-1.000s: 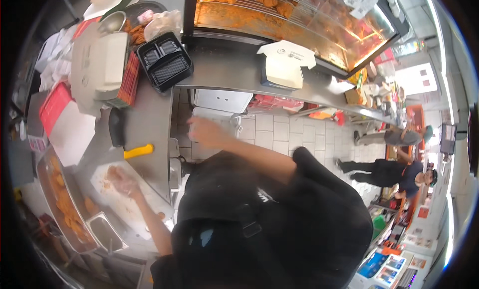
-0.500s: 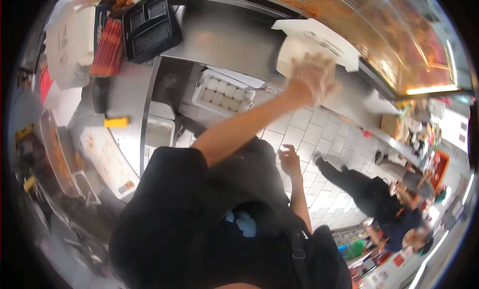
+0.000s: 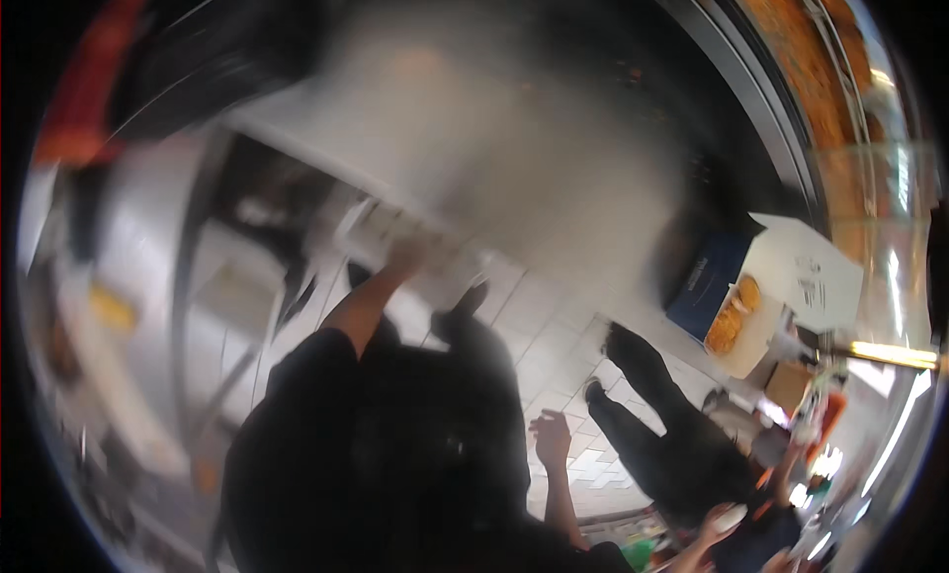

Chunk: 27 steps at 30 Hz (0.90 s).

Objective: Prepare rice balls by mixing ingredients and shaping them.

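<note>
My left hand [image 3: 408, 255] reaches forward, smeared by motion, so its fingers do not show clearly. It appears in front of a white crate [image 3: 358, 215] of pale round things, set below the counter edge; whether they touch cannot be told. My right hand [image 3: 552, 440] hangs low at my right side over the tiled floor, fingers apart and holding nothing. Out of reach of both hands, a carton [image 3: 806, 276], navy outside and white inside, stands with its lid up at the right. Golden fried pieces [image 3: 732, 321] lie in it.
A blurred steel counter [image 3: 474, 108] spans the front. Beyond it, at upper right, is a glass-fronted display [image 3: 835, 69]. A co-worker [image 3: 692, 454] stands at right, a white object [image 3: 730, 519] in one hand. At left are a yellow-handled item [image 3: 112, 308] and a pale board [image 3: 129, 395].
The view has swung and moved. My left hand has left the open white carton and drawn back nearer my body. The carton with fried pieces now shows at right. My right hand stays low.
</note>
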Available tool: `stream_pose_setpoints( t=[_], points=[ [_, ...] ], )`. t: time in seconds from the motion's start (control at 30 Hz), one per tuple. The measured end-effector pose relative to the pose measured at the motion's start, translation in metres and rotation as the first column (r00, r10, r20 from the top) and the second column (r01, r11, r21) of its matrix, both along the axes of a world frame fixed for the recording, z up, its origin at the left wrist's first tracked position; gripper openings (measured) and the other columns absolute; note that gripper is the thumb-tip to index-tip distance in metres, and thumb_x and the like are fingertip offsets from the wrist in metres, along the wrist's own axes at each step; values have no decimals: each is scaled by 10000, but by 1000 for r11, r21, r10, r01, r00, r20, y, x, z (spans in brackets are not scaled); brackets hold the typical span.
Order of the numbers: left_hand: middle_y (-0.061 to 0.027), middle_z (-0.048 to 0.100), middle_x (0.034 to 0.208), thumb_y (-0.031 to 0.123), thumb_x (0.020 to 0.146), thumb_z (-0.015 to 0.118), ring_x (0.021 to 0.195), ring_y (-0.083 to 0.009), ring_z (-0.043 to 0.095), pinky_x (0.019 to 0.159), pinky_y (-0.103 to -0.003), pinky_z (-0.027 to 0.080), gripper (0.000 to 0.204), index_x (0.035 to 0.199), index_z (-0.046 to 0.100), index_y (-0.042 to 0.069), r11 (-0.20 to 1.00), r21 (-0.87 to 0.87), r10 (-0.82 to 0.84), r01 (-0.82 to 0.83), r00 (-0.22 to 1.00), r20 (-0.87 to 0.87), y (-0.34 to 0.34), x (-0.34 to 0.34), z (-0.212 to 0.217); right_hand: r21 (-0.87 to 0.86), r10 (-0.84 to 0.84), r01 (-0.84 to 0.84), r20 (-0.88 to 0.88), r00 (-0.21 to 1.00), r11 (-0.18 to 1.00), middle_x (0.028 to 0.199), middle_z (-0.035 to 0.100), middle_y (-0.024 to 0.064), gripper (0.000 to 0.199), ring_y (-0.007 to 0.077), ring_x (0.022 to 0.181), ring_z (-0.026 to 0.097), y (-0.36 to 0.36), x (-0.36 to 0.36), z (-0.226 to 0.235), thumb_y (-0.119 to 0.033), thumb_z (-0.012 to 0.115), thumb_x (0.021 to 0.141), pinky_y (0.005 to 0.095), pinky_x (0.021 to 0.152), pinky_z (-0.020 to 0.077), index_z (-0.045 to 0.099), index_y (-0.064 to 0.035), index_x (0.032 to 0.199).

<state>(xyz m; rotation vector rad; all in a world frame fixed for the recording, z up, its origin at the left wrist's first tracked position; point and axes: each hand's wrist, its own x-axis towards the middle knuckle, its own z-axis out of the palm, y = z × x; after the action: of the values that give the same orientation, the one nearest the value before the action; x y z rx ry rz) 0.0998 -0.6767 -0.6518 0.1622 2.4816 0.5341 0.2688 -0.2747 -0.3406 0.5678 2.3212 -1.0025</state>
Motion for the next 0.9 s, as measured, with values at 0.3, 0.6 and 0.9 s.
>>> stream_pose_setpoints(
  t=[0.3,0.6,0.9],
  points=[
    [-190,634,1044,348,884,573,942,-331,625,836,-443,485,405,1150,575,42,914,-121,-389,388,921,11,13,-85,-171,332,-205,201,-21,978,922,773,700,125,213,230,723,700,-19,80,-70,-96,552,914,352,681,547,535,-17,1111],
    [-199,605,1140,397,863,601,1024,-335,599,903,-435,464,536,1261,505,49,906,-145,-393,398,917,66,20,-77,-203,448,-86,-34,245,966,894,765,705,94,221,184,692,689,-28,136,-68,-186,596,930,314,641,546,576,-29,1083],
    [-209,576,1235,446,843,630,1107,-339,573,971,-427,443,684,1372,436,57,971,223,-76,86,996,-54,-42,14,-82,262,101,-142,165,981,954,854,711,94,154,175,735,688,-40,130,-28,-183,625,890,315,682,565,628,-84,1008]
  ],
)
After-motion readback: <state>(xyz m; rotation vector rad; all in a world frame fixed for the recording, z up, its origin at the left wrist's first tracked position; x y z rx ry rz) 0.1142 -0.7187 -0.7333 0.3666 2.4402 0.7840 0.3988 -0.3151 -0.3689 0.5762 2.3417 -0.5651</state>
